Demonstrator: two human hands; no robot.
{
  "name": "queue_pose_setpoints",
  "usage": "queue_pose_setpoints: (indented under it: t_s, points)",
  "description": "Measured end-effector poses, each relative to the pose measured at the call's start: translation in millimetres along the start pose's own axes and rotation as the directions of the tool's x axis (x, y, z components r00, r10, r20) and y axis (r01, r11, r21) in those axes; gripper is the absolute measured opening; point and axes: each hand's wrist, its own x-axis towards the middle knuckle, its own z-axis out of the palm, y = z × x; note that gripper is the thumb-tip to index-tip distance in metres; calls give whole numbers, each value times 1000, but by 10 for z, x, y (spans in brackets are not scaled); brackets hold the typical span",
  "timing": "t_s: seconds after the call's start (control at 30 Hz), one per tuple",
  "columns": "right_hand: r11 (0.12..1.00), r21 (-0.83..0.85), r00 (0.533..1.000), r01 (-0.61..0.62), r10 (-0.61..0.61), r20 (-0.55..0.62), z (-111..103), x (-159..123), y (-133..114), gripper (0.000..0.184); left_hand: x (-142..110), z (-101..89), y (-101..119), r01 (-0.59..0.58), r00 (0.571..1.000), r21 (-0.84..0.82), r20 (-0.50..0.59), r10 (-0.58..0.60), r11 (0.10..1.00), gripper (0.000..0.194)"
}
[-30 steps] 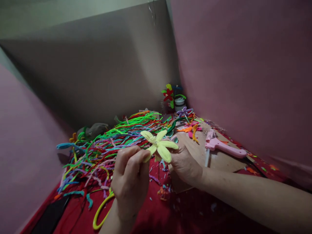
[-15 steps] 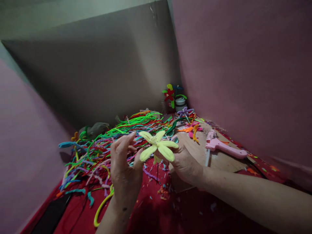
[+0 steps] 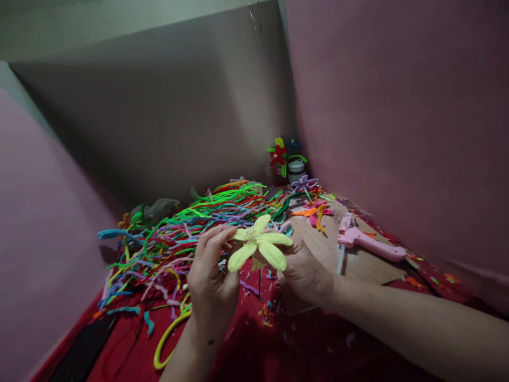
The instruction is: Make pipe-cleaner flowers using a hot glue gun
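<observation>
A pale yellow pipe-cleaner flower (image 3: 260, 245) faces up between my two hands, above the red cloth. My right hand (image 3: 308, 270) grips it from the right, the fingers partly hidden under the petals. At the left, my left hand (image 3: 214, 268) has its fingertips closed on the upper left petal, with the thumb near the lower left one. A dark thin stem hangs below the bloom.
Many coloured pipe cleaners (image 3: 207, 215) lie heaped behind my left hand. A pink glue gun (image 3: 369, 244) rests on a cardboard sheet (image 3: 318, 246) at the right. Farther back are a purple flower (image 3: 305, 184) and a lidded jar (image 3: 296, 168). A black flat object (image 3: 85, 345) lies front left.
My left hand has moved right and its fingers have closed onto the upper left petal. The right hand keeps its hold, and the view has shifted slightly.
</observation>
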Motion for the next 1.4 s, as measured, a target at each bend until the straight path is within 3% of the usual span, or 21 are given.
queue_pose_setpoints:
  t_s: [0.07,0.17,0.33,0.43,0.53,0.67,0.77,0.9,1.07,1.2,1.4]
  points:
    - [1000,-16,1000,8,-8,3,-1,3,-1,18,-9,9,3,39,999,-18,4,-39,999,39]
    - [999,-35,1000,9,-9,-7,-8,11,8,15,-7,44,29,199,980,-143,0,-201,970,45]
    - [999,-46,998,3,-6,-60,-13,28,9,18,38,85,59,421,882,-462,8,-470,781,39]
    - [999,-37,995,21,-25,-99,-9,35,-9,17,68,67,82,547,826,-499,188,-532,672,28]
    - [999,-41,986,-17,10,-165,-10,38,-33,17,68,75,143,620,784,-510,382,-489,596,26]
    - [992,34,965,-120,125,-231,-18,39,-46,24,-8,186,207,562,821,-528,452,-349,637,34]
    - [984,94,957,-150,168,-235,-20,36,-32,25,-90,277,197,503,853,-421,383,-355,754,38]
    - [982,84,955,-168,183,-231,-19,18,-7,23,-146,318,174,407,896,-155,262,-360,900,39]
    - [990,28,957,-139,142,-254,-15,-3,6,23,-151,327,139,102,980,48,167,-109,994,19]
    - [989,-59,957,-135,114,-267,-8,4,-9,26,-150,331,108,-93,985,147,161,68,985,14]
    - [988,-68,977,-137,124,-172,-8,28,-26,27,-113,278,149,44,986,25,160,-47,999,11]
